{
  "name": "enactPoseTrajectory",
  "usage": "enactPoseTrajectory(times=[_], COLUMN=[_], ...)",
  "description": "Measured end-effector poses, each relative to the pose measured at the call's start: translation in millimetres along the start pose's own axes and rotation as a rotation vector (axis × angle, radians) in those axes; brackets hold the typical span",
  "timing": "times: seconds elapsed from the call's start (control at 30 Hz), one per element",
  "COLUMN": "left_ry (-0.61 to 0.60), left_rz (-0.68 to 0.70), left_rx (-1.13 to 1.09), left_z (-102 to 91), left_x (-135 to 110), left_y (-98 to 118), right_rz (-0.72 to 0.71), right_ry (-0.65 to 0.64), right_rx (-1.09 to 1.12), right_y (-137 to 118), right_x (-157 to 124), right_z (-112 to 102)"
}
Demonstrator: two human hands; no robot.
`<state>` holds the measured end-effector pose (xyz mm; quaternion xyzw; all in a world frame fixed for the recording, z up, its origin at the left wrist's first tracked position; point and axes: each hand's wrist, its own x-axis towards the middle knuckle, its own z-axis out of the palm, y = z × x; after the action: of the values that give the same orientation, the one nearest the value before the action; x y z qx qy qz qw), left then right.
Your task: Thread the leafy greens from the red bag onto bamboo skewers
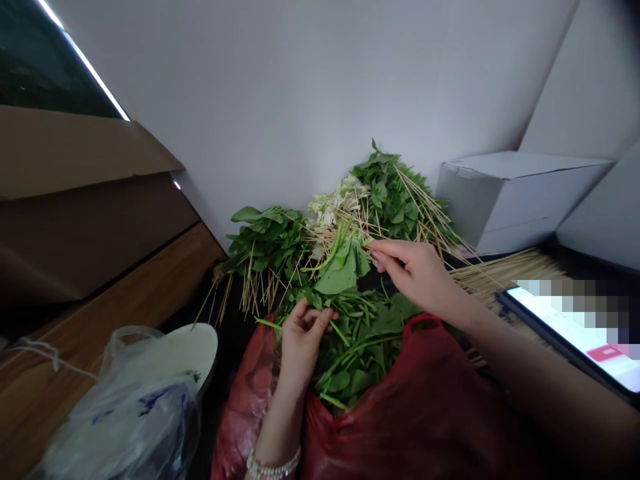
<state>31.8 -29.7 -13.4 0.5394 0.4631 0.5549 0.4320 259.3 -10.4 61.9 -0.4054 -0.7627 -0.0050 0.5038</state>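
Head view: left hand (300, 347) half curled around stems of the leafy greens (357, 353), wrist bracelet (273, 465) showing. Right hand (415, 273) comes in from the right, thumb and fingers pinched on a stem near a big leaf. Greens sit in a red plastic bag (415, 407), against bundles of skewered greens (395, 200) by the white wall (300, 100). White box (520, 207) right, tablet (565, 333) lower right, clear plastic bag (130, 420) lower left, cardboard box (75, 200) left.
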Motion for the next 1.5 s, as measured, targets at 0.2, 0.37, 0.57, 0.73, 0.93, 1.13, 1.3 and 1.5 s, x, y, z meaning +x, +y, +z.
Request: enactPoseTrajectory(times=[0.2, 0.37, 0.57, 0.73, 0.93, 1.13, 1.3, 1.5], left_ry=[0.189, -0.238, -0.520, -0.412, -0.242, -0.157, -0.036, -0.021], left_rz=[0.253, 0.393, 0.329, 0.129, -0.106, -0.236, -0.132, -0.141], left_rx=[0.317, 0.616, 0.708, 0.247, -0.290, -0.462, -0.453, -0.688], left_z=[-0.6, 5.8, 13.2, 2.1, -7.0, -2.8, -6.9, -13.0], left_x=[-1.3, -15.2, -20.8, -13.8, -7.1, -5.2, -4.2, -2.0], left_y=[1.2, 12.3, 15.8, 20.9, 20.5, 19.5, 24.2, 24.2], right_rz=[0.009, 0.018, 0.032, 0.051, 0.064, 0.152, 0.176, 0.155], right_ry=[-0.001, -0.007, -0.021, -0.017, 0.040, 0.098, 0.076, 0.058], right_rx=[-0.007, 0.002, 0.013, 0.018, 0.062, 0.159, 0.197, 0.209], right_y=[0.6, 0.6, -0.4, 0.4, -0.5, -2.8, -3.8, -5.4], right_x=[1.0, 0.8, 0.6, 1.1, 2.3, 2.1, 2.1, 2.1], right_z=[-1.2, -1.8, -1.0, -1.0, -3.6, -4.0, -2.3, -2.2])
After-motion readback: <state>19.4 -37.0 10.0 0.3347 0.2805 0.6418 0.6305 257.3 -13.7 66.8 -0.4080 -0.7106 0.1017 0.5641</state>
